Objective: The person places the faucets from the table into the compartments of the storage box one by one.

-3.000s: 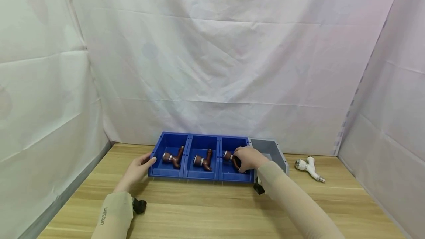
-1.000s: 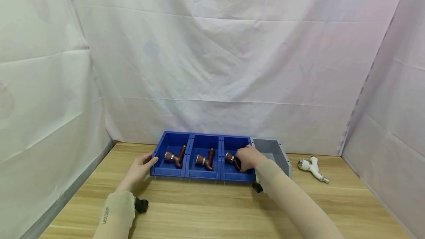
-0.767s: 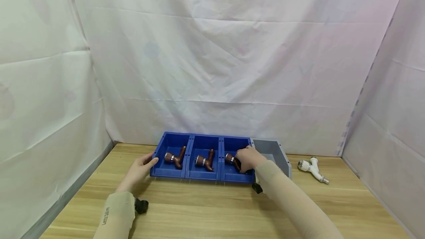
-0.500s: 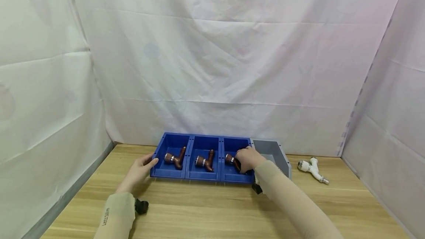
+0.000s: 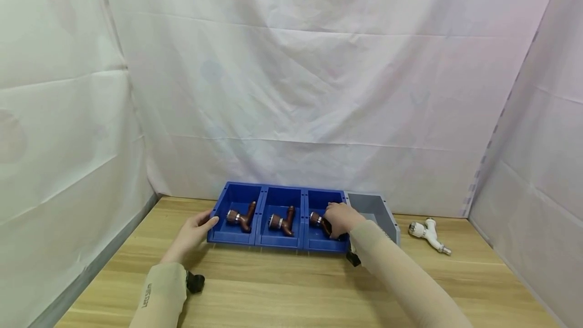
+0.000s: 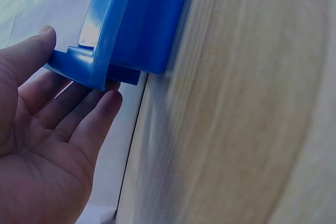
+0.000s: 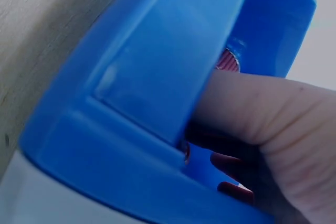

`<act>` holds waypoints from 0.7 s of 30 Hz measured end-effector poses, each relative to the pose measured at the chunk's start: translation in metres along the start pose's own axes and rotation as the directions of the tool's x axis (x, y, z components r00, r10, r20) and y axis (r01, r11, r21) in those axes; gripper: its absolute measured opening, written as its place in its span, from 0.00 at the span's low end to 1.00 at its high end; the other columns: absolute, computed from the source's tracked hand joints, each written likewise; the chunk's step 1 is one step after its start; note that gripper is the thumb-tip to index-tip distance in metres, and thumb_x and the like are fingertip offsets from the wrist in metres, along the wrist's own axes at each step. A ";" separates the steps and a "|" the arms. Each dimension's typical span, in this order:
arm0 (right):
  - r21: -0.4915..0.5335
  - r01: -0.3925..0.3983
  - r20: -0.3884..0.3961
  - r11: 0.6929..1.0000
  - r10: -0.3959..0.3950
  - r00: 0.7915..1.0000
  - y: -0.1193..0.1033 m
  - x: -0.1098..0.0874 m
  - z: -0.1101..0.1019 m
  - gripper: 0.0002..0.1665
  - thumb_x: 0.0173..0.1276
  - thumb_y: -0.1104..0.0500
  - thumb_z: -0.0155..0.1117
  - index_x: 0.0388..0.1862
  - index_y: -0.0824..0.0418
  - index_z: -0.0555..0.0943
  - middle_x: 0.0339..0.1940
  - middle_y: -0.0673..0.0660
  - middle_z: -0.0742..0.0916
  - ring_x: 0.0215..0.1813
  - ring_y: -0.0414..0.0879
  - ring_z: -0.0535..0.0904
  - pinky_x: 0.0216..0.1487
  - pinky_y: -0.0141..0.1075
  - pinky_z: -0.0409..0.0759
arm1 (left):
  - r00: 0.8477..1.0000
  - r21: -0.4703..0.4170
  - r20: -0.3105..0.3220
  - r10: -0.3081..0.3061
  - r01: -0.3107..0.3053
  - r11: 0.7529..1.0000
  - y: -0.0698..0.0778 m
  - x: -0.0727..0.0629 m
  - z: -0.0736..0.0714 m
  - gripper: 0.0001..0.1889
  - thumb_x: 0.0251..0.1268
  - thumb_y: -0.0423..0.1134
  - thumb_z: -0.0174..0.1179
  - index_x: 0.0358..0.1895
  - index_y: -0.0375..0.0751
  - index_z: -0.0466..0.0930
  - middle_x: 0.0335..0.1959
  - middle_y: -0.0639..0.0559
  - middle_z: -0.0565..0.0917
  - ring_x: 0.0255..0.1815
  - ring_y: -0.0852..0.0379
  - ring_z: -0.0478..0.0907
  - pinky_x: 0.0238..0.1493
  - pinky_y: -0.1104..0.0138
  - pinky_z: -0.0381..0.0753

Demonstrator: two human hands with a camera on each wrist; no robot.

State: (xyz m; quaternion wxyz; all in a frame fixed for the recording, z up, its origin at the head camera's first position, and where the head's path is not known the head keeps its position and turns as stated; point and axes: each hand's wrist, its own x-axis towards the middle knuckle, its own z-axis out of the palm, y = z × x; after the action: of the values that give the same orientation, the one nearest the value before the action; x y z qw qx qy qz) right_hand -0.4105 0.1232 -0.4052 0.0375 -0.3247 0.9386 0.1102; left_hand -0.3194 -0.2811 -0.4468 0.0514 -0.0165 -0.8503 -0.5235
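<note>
My left hand grips the outer rim of the leftmost blue bin, thumb on top and fingers underneath, as the left wrist view shows. My right hand reaches into the third blue bin and holds a brown faucet there. Its ribbed knob sticks out to the left of the hand; fingers hide much of its body. In the right wrist view, the bin's front wall covers the fingertips. One brown faucet lies in the left bin, and another brown faucet in the middle bin.
A grey bin joins the row on the right, partly behind the right forearm. Farther right, a white faucet lies on the wooden table. White curtains stand behind the row and along both sides.
The head view has shifted slightly. Both hands keep their places, the left at the bin rim and the right on the faucet in the third bin.
</note>
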 end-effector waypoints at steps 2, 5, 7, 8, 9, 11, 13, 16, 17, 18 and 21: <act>0.039 -0.006 0.007 0.999 0.006 1.000 0.000 -0.002 -0.003 0.14 0.49 0.53 0.80 0.31 0.56 0.83 0.54 0.58 0.83 0.69 0.57 0.68 0.65 0.49 0.69 | 1.000 0.001 0.000 -0.002 0.002 1.000 0.000 0.000 0.000 0.29 0.75 0.45 0.53 0.68 0.25 0.65 0.65 0.30 0.70 0.66 0.36 0.66 0.66 0.46 0.63; 0.127 -0.009 0.010 0.992 0.007 1.000 0.001 -0.007 -0.008 0.22 0.49 0.55 0.80 0.42 0.62 0.85 0.59 0.61 0.80 0.70 0.59 0.66 0.65 0.49 0.70 | 1.000 0.006 0.004 -0.004 0.004 1.000 0.001 0.001 0.001 0.29 0.75 0.45 0.52 0.68 0.25 0.64 0.65 0.30 0.70 0.67 0.36 0.66 0.66 0.46 0.63; 0.185 -0.010 0.009 0.983 0.009 1.000 0.002 -0.010 -0.011 0.31 0.49 0.56 0.80 0.52 0.66 0.83 0.62 0.62 0.78 0.70 0.59 0.65 0.64 0.49 0.71 | 1.000 0.007 0.007 -0.005 0.005 1.000 0.002 0.000 0.001 0.29 0.75 0.45 0.52 0.68 0.25 0.64 0.66 0.30 0.69 0.67 0.36 0.65 0.66 0.46 0.63; 0.211 -0.010 0.005 0.977 0.010 1.000 0.002 -0.012 -0.012 0.35 0.50 0.57 0.80 0.57 0.67 0.80 0.63 0.63 0.77 0.70 0.60 0.65 0.63 0.49 0.71 | 1.000 0.008 0.009 -0.006 0.006 1.000 0.002 0.000 0.001 0.29 0.76 0.45 0.51 0.69 0.25 0.63 0.66 0.30 0.69 0.67 0.36 0.65 0.66 0.46 0.63; 0.228 -0.009 -0.002 0.974 0.010 1.000 0.003 -0.013 -0.013 0.38 0.50 0.57 0.80 0.60 0.68 0.78 0.64 0.64 0.77 0.70 0.60 0.66 0.63 0.50 0.72 | 1.000 0.012 0.009 -0.006 0.006 1.000 0.002 0.000 0.001 0.29 0.76 0.45 0.51 0.69 0.25 0.63 0.66 0.30 0.68 0.67 0.36 0.65 0.67 0.46 0.62; 0.252 -0.013 -0.009 0.968 0.016 1.000 0.005 -0.016 -0.015 0.40 0.52 0.57 0.79 0.64 0.68 0.75 0.65 0.64 0.76 0.69 0.59 0.67 0.62 0.49 0.72 | 1.000 0.013 0.009 -0.007 0.007 1.000 0.003 0.000 0.000 0.29 0.76 0.45 0.51 0.69 0.25 0.62 0.66 0.30 0.68 0.68 0.36 0.64 0.67 0.46 0.62; 0.272 -0.015 -0.022 0.962 0.021 1.000 0.006 -0.018 -0.015 0.40 0.54 0.57 0.77 0.64 0.68 0.74 0.65 0.64 0.75 0.68 0.60 0.67 0.62 0.50 0.71 | 1.000 0.009 0.009 -0.007 0.007 1.000 0.002 0.001 0.000 0.29 0.76 0.45 0.51 0.69 0.25 0.62 0.66 0.29 0.68 0.68 0.36 0.64 0.67 0.46 0.61; 0.306 -0.016 -0.037 0.952 0.028 0.999 0.007 -0.022 -0.017 0.37 0.57 0.57 0.74 0.65 0.67 0.74 0.67 0.64 0.74 0.70 0.60 0.66 0.64 0.51 0.70 | 1.000 -0.004 0.012 -0.007 0.007 1.000 0.001 0.001 0.000 0.29 0.76 0.45 0.51 0.69 0.25 0.62 0.67 0.29 0.67 0.68 0.36 0.63 0.67 0.46 0.60; 0.319 -0.012 -0.048 0.948 0.028 0.998 0.008 -0.024 -0.018 0.36 0.58 0.57 0.73 0.65 0.67 0.74 0.67 0.65 0.74 0.70 0.60 0.65 0.64 0.51 0.69 | 1.000 -0.009 0.014 -0.007 0.007 1.000 0.000 0.001 0.000 0.29 0.76 0.45 0.52 0.69 0.25 0.62 0.67 0.30 0.67 0.68 0.36 0.63 0.68 0.46 0.60; 0.333 -0.006 -0.060 0.943 0.027 0.998 0.008 -0.025 -0.018 0.35 0.59 0.57 0.72 0.64 0.67 0.74 0.67 0.65 0.73 0.71 0.61 0.64 0.65 0.52 0.69 | 1.000 -0.013 0.015 -0.006 0.006 1.000 0.000 0.001 0.000 0.29 0.75 0.44 0.52 0.69 0.25 0.62 0.67 0.30 0.67 0.68 0.36 0.63 0.68 0.46 0.60; 0.381 0.014 -0.105 0.924 0.029 0.994 0.011 -0.033 -0.019 0.33 0.62 0.57 0.70 0.64 0.67 0.75 0.68 0.65 0.73 0.71 0.61 0.63 0.65 0.53 0.68 | 1.000 -0.009 0.017 0.002 -0.002 1.000 -0.001 0.000 -0.001 0.30 0.75 0.45 0.52 0.69 0.25 0.62 0.67 0.30 0.67 0.68 0.36 0.64 0.67 0.46 0.61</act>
State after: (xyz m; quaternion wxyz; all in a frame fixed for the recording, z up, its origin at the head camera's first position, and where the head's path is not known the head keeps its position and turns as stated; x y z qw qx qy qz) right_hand -0.3917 0.1467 -0.3796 0.0481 -0.3131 0.9440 -0.0922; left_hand -0.3198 -0.2821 -0.4471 0.0444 -0.0220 -0.8483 -0.5272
